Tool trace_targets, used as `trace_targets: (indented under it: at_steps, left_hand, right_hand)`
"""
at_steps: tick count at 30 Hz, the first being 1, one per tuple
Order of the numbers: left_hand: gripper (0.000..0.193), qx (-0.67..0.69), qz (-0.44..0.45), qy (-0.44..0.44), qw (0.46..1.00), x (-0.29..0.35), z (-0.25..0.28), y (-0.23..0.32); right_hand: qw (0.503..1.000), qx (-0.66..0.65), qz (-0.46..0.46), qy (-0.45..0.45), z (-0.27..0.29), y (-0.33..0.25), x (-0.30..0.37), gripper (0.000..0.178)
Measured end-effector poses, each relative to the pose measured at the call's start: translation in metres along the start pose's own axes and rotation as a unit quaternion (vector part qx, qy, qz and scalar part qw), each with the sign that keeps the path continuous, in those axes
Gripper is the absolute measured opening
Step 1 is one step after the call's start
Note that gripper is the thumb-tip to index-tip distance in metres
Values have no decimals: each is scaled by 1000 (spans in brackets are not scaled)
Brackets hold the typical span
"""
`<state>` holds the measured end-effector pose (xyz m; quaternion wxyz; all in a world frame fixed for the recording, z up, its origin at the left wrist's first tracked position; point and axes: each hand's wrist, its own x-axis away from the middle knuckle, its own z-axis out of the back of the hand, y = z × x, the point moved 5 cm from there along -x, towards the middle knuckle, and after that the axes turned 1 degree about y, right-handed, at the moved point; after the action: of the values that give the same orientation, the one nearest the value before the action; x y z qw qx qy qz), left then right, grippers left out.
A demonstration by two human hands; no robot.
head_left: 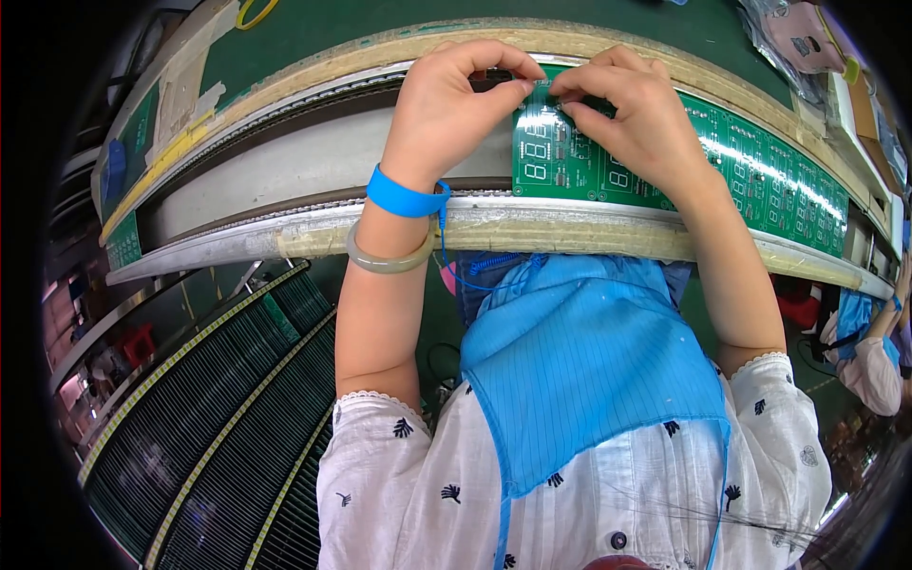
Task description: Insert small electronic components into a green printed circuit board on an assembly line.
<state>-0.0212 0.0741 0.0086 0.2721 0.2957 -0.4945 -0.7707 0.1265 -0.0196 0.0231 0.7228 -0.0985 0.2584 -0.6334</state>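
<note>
Beneath the right hand, right of the left hand: glossy green circuit board, partly covered. Both hands: fingers curled near its far edge; grip, cannot tell from here. Below-left of left hand: ribbed black rack, lower end cut off.

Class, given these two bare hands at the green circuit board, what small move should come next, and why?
Perhaps a light press by the bare left hand and bare right hand near the far edge of the flat green circuit board with white markings: both are bent close together there, though any held part is indiscernible.
</note>
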Motion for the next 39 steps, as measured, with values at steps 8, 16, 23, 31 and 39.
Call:
trace_targets:
  at_steps: [8, 16, 23, 31, 39]
  left_hand:
    - [15, -30, 19, 1, 999, 1, -2, -3]
    - [15, -16, 29, 3, 999, 1, -3, -5]
    - [13, -34, 30, -32, 998, 0, -10, -9]
    - [13, -130, -26, -49, 990, 0, -15, -3]
    - [12, -184, -47, -52, 980, -1, -18, 1]
  right_hand:
    - [1000, 14, 14, -5, 2, -4, -1, 23]
    - [998, 51, 45, -4, 3, -9, -6, 27]
    - [999, 32, -6, -10, -2, -6, -4, 32]
    - [999, 19, -15, 31, 5, 2, 3, 32]
    - [998, 25, -38, 46, 11, 7, 6, 32]
